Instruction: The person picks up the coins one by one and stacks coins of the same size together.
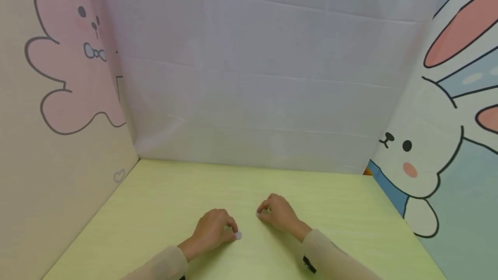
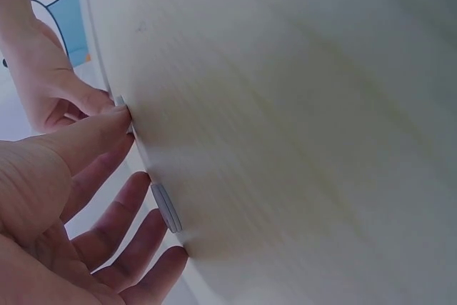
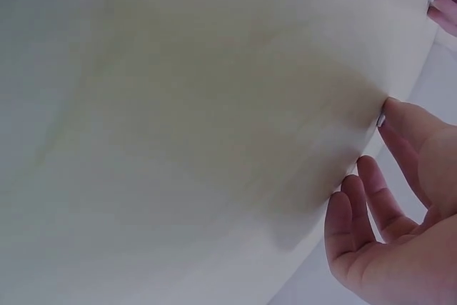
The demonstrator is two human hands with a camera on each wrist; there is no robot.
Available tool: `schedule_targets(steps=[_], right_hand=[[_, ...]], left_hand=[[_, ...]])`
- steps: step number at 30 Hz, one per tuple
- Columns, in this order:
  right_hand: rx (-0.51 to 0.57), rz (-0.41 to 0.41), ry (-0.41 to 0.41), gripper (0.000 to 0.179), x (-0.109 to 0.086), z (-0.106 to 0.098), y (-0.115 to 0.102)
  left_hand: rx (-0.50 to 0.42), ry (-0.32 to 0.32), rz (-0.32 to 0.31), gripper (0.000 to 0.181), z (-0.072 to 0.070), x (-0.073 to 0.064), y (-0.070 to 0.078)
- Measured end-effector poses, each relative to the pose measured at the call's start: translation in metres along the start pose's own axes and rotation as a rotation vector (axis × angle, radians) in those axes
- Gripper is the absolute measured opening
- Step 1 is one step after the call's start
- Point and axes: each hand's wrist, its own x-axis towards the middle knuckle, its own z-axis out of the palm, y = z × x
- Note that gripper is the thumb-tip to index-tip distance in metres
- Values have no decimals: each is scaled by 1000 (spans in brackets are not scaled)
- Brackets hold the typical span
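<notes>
My left hand (image 1: 213, 229) is low over the table and pinches a small round pale-grey disc (image 1: 238, 235) by thumb and index finger. Beneath its other fingers, in the left wrist view, lies a grey flat piece (image 2: 166, 207) with a line along its edge; the head view hides it. Farther off to the right, my right hand (image 1: 281, 213) holds a small whitish piece (image 1: 258, 214) between thumb and index fingertips. That piece (image 3: 380, 119) is mostly covered by the fingers in the right wrist view, so its full shape is hidden. Its other fingertips touch the tabletop.
Both hands work on a pale yellow-green tabletop (image 1: 175, 198). A whitish cloth wall (image 1: 253, 77) stands at the back. Side walls with a printed pink animal (image 1: 74, 72) at left and a white rabbit (image 1: 424, 159) at right bound the table.
</notes>
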Motion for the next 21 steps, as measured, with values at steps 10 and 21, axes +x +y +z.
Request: schedule_targets(steps=[10, 21], right_hand=[[-4, -26, 2, 5, -8, -5, -3], [-1, -33, -10, 7, -19, -9, -8]], left_hand=[[7, -4, 4, 12, -4, 0, 4], [5, -2, 2, 12, -7, -1, 6]])
